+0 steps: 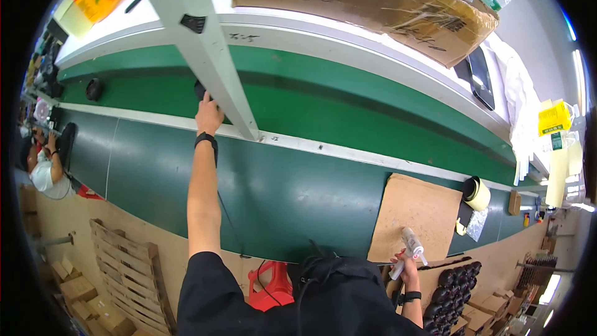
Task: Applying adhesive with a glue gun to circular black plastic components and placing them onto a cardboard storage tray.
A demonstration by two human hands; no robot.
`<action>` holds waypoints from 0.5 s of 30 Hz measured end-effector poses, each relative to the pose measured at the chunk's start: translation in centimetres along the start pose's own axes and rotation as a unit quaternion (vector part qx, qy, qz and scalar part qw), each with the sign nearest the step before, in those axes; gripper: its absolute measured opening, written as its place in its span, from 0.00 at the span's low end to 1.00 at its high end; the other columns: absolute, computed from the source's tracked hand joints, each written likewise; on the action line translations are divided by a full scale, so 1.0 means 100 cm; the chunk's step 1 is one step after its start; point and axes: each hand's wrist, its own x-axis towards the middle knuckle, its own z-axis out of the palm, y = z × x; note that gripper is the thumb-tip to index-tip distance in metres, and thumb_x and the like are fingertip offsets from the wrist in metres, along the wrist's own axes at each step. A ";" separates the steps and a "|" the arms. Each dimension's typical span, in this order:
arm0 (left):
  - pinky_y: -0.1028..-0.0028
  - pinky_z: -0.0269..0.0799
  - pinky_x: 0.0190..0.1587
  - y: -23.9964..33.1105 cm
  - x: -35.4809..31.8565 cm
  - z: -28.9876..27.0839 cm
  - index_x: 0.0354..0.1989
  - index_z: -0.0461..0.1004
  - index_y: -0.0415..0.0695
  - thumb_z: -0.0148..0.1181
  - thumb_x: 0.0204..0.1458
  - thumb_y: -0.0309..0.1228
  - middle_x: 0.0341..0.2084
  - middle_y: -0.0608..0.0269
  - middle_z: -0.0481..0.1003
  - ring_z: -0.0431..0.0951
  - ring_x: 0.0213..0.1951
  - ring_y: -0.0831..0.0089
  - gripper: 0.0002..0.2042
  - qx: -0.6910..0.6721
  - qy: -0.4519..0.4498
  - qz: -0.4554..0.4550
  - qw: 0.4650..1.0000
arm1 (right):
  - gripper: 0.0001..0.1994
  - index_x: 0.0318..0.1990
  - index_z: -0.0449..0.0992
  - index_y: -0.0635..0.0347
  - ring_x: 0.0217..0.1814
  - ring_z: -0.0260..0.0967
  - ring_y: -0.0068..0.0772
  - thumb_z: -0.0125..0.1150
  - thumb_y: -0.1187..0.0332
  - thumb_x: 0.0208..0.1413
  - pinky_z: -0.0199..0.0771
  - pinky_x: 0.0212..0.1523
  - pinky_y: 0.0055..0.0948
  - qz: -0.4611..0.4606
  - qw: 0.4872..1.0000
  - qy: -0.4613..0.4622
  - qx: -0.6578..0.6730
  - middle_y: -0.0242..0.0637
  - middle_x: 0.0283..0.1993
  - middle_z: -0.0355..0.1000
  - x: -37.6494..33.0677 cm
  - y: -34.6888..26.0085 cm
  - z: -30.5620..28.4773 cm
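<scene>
Far left: black round part (pixel 93 89) on green belt (pixel 348 121). Left hand (pixel 210 116) at a dark piece (pixel 199 90), partly covered, outline unclear; can't tell if fingers grip. White post (pixel 208 50) crowds it on the right. Right hand (pixel 408 272) clasps white bottle (pixel 411 241) over near part of cardboard sheet (pixel 410 208); long axis far-left to near-right, nozzle end unclear. Pale roll (pixel 480 196) farther right.

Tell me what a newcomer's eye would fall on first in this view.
Probably the big brown cardboard box on the white shelf at the top, above the long bright green belt. Next, the outstretched left hand, reaching to a small, partly hidden black object beside the slanting white post. Then the right hand, holding a whitish cylindrical bottle by the flat brown cardboard sheet, lower right.
</scene>
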 end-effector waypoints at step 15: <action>0.63 0.70 0.45 -0.052 -0.132 -0.039 0.32 0.78 0.43 0.65 0.46 0.20 0.32 0.57 0.74 0.75 0.39 0.58 0.06 -0.070 0.069 0.125 0.987 | 0.18 0.48 0.68 0.51 0.39 0.75 0.34 0.56 0.79 0.49 0.76 0.31 0.37 -0.019 1.000 -0.006 0.012 0.34 0.43 0.71 0.008 0.015 0.021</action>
